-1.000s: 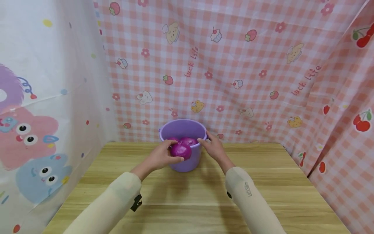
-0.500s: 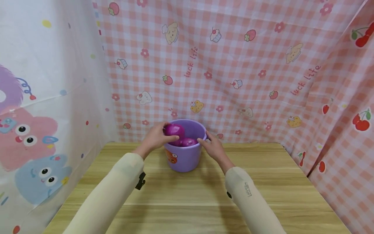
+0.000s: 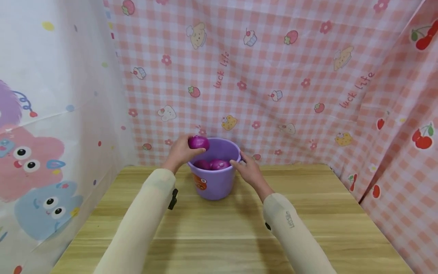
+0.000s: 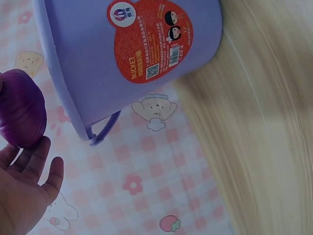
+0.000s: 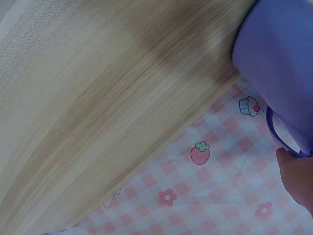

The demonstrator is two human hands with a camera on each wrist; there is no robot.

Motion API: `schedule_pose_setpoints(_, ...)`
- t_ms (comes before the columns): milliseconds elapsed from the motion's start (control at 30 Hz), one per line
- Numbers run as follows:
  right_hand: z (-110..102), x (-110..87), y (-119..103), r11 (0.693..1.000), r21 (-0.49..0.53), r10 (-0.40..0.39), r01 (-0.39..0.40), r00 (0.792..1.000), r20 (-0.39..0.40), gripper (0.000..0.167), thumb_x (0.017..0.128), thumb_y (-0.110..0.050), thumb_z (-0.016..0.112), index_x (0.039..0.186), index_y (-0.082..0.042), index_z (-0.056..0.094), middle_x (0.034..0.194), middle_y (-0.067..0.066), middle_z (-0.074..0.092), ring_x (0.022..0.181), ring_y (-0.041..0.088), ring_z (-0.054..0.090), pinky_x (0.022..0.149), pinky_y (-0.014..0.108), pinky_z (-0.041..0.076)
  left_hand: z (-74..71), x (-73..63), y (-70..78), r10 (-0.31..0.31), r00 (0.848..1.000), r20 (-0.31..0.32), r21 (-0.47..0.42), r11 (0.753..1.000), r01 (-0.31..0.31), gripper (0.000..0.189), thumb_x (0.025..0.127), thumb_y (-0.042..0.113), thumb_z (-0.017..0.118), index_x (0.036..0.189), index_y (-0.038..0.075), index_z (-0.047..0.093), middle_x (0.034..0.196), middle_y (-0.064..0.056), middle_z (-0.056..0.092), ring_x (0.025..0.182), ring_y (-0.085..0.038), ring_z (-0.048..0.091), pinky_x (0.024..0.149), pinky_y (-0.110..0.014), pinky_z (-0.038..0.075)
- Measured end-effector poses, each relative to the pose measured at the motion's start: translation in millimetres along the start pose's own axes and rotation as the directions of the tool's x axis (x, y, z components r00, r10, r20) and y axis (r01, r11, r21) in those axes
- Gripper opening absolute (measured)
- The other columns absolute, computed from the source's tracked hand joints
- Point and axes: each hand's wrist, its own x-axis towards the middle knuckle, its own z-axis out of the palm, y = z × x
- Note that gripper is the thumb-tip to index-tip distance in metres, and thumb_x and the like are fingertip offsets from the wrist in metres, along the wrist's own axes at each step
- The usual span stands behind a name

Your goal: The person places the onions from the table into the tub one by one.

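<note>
A purple bucket (image 3: 216, 184) stands upright near the back of the wooden table, a red label (image 4: 149, 41) on its side. Inside it lie purple onions (image 3: 219, 164), only their tops visible over the rim. My left hand (image 3: 181, 152) grips another purple onion (image 3: 199, 142) above the bucket's left rim; in the left wrist view the onion (image 4: 22, 108) is apart from the bucket wall. My right hand (image 3: 251, 171) pinches the bucket's right rim between thumb and fingers. In the right wrist view only part of that hand (image 5: 297, 178) shows, beside the bucket's handle (image 5: 281, 132).
The wooden table (image 3: 212, 243) stretches out in front of the bucket. Close behind it hangs a pink checked curtain (image 3: 273, 76), with a white cartoon-print curtain (image 3: 92, 152) at the left. The table's back edge lies just beyond the bucket.
My left hand has carried the onion from in front of the bucket up and back, over its left rim, uncovering the label. My right hand has stayed on the rim.
</note>
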Motion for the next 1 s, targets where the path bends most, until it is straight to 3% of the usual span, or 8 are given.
schedule_pose_setpoints(133, 3, -0.4, -2, 1.000, 0.005, 0.008, -0.008, 1.000, 0.008, 0.067, 0.097, -0.037, 0.064, 0.152, -0.008, 0.039, 0.147, 0.019, 0.048, 0.140, 0.036, 0.038, 0.114, 0.053, 0.029, -0.6, 2.5, 0.0, -0.026, 0.999, -0.031, 0.019, 0.999, 0.026, 0.068, 0.086, 0.035, 0.078, 0.138, 0.002, 0.050, 0.128, -0.018, 0.059, 0.113, -0.033, 0.059, 0.095, -0.044, 0.051)
schedule_pose_setpoints(367, 6, -0.4, -3, 1.000, 0.012, -0.002, 0.002, 1.000, 0.018, 0.067, 0.097, -0.037, 0.064, 0.153, -0.009, 0.039, 0.148, 0.019, 0.047, 0.139, 0.035, 0.039, 0.115, 0.051, 0.029, -1.6, -1.4, 2.6, -0.071, 0.994, -0.079, 0.073, 0.994, 0.077, 0.087, 0.089, 0.041, 0.073, 0.153, 0.000, 0.030, 0.153, -0.023, 0.035, 0.139, -0.040, 0.035, 0.115, -0.053, 0.027)
schedule_pose_setpoints(567, 6, -0.8, -3, 1.000, 0.012, -0.008, 0.008, 1.000, 0.018, 0.065, 0.098, -0.034, 0.063, 0.153, -0.008, 0.038, 0.148, 0.019, 0.046, 0.140, 0.036, 0.038, 0.115, 0.052, 0.028, -4.2, -5.2, -2.0, -0.065, 0.994, -0.093, 0.099, 0.992, 0.074, 0.085, 0.089, 0.040, 0.074, 0.151, -0.001, 0.034, 0.153, -0.022, 0.035, 0.138, -0.040, 0.036, 0.114, -0.054, 0.029)
schedule_pose_setpoints(733, 3, -0.9, -1, 1.000, 0.007, 0.000, 0.000, 1.000, 0.017, 0.067, 0.098, -0.036, 0.063, 0.153, -0.007, 0.038, 0.148, 0.020, 0.046, 0.140, 0.036, 0.038, 0.115, 0.052, 0.029, -4.6, -6.7, -7.9, -0.079, 0.994, -0.070, 0.123, 0.989, 0.087, 0.084, 0.089, 0.045, 0.072, 0.152, 0.003, 0.034, 0.155, -0.021, 0.033, 0.139, -0.040, 0.035, 0.113, -0.056, 0.029)
schedule_pose_setpoints(1000, -1, -1.6, 1, 1.000, -0.007, 0.028, -0.028, 0.999, 0.026, 0.070, 0.098, -0.040, 0.062, 0.154, -0.009, 0.035, 0.151, 0.018, 0.044, 0.141, 0.037, 0.035, 0.115, 0.054, 0.028, -11.4, -24.8, -12.6, -0.089, 0.995, -0.039, 0.143, 0.985, 0.094, 0.085, 0.093, 0.049, 0.065, 0.154, 0.003, 0.029, 0.156, -0.023, 0.031, 0.140, -0.043, 0.033, 0.113, -0.059, 0.027)
